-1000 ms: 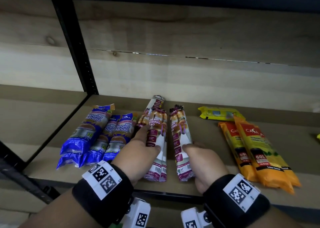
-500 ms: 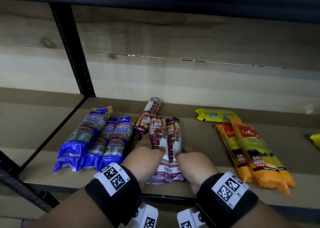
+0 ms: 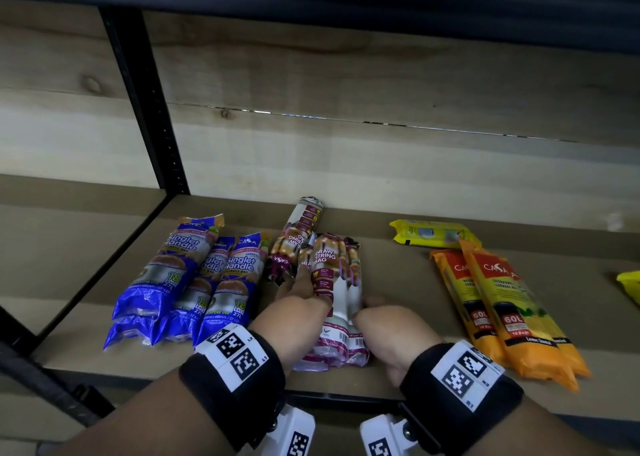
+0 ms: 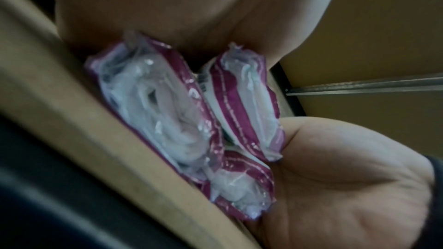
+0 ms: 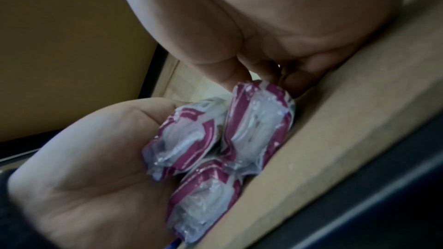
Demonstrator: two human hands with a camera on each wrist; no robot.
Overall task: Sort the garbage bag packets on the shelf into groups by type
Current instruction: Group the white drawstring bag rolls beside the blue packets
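Three purple-and-white Draw String Bag packets (image 3: 334,282) lie bunched lengthwise on the brown shelf (image 3: 398,275). My left hand (image 3: 304,293) grips their left side with its thumb over the top. My right hand (image 3: 374,308) grips their right side. The left wrist view shows the packets' clear crimped ends (image 4: 153,101) squeezed between both palms, and the right wrist view shows those ends (image 5: 256,120) too. Another Draw String packet (image 3: 301,234) lies slanted behind my left hand. Blue Singlet Handle packets (image 3: 180,275) sit grouped at the left, orange 60L packets (image 3: 502,310) at the right.
A yellow packet (image 3: 433,234) lies at the back right, and another yellow item (image 3: 630,282) shows at the right edge. A black upright post (image 3: 145,109) bounds the bay on the left. Wooden boards close the back. Bare shelf lies between the bundle and the orange packets.
My right hand slid its single packet leftward against the ones under my left hand. The gap between them has closed, and both hands now squeeze one bundle.
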